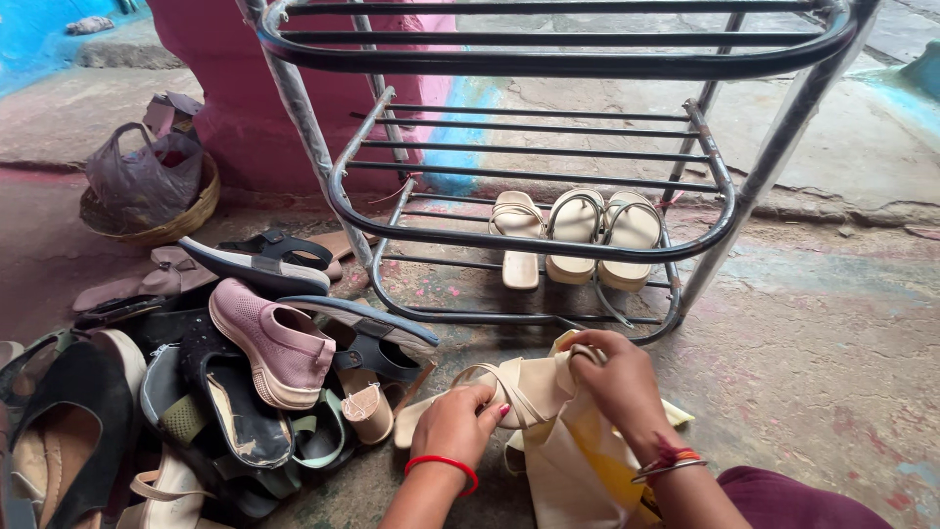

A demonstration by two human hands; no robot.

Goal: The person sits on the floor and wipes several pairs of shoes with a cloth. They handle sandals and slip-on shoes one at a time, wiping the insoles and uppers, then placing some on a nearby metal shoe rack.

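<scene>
My left hand [456, 425] grips a beige strappy sandal [509, 387] by its straps, low in the middle of the view. My right hand [619, 380] presses a pale cream cloth [573, 456] against the same sandal from the right. A red bangle circles my left wrist, and thin bangles with red thread sit on the right one. Straight beyond the hands stands a metal shoe rack [534, 242] with three beige sandals [573, 235] on its bottom shelf.
A heap of shoes lies on the floor at left, with a pink sneaker [274, 343] on top, black sandals and blue-soled sandals. A woven basket [147, 211] holding a dark plastic bag sits at the far left. Behind are a pink wall and bare concrete floor.
</scene>
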